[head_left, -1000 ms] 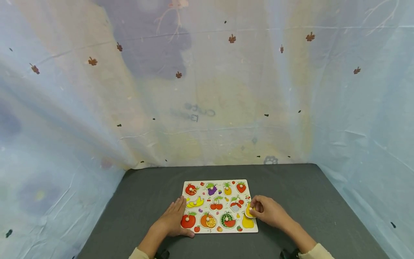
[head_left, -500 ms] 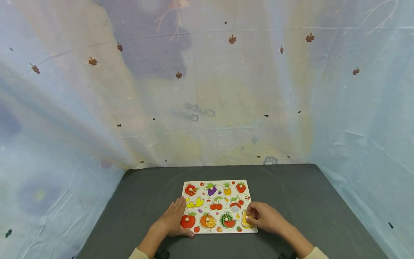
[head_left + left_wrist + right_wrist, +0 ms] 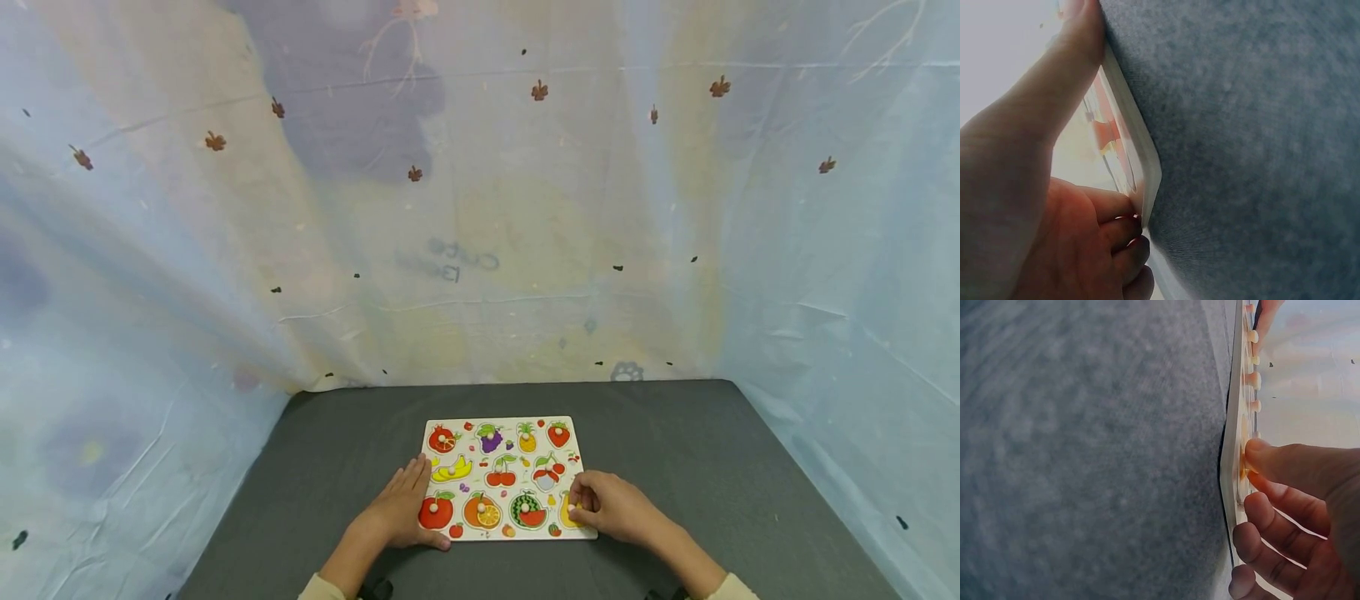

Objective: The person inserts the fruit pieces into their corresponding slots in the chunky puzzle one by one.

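Observation:
A white wooden puzzle board (image 3: 517,533) printed with fruit lies on the dark grey table. Its fruit pieces carry small round knobs. My left hand (image 3: 401,508) rests along the board's left edge, fingers extended and thumb at the front corner; the left wrist view shows those fingers against the board's rim (image 3: 1147,169). At the front right corner, my right hand (image 3: 618,504) pinches the knob of the yellow pear puzzle piece (image 3: 566,515), which sits in or on its pear-shaped place. The fingers partly hide it, so whether it lies fully flush I cannot tell.
Beside the pear are a watermelon piece (image 3: 528,510) and an orange piece (image 3: 482,511). An apple piece (image 3: 437,510) lies near my left hand. Dark grey cloth (image 3: 352,433) covers the table, and a pale patterned curtain (image 3: 480,208) hangs behind and along both sides.
My right hand has moved slightly left and down with the pear piece, from overlapping the board's right edge to over the pear's place. It has barely moved since half a second ago. The left hand stays.

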`<state>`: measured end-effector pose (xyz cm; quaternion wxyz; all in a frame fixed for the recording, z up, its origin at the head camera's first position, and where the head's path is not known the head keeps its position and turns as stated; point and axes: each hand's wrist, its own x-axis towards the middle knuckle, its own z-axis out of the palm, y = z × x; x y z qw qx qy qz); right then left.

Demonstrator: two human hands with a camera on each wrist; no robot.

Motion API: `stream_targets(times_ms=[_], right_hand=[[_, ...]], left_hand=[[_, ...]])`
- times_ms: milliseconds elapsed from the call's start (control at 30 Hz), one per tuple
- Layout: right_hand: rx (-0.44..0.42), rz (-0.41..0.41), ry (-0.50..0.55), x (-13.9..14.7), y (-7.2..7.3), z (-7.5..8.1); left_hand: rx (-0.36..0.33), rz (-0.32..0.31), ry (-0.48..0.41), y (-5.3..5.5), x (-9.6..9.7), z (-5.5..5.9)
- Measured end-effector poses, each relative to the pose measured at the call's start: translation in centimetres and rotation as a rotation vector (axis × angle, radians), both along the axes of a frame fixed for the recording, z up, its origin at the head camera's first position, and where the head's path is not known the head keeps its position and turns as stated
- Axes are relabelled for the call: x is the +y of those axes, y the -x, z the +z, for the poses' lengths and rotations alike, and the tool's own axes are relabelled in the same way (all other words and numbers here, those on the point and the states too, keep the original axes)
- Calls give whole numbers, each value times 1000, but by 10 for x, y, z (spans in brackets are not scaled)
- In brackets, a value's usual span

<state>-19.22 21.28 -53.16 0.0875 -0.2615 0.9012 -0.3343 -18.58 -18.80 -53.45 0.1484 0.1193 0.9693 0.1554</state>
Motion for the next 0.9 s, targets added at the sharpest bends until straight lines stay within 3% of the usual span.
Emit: stream_targets(times_ms=[633, 900], right_hand=[[-17, 8, 35, 4, -1, 2], [71, -107, -14, 23, -2, 7]], left_hand=[[-1, -1, -15, -3, 1, 6], [43, -46, -48, -4, -7, 6]])
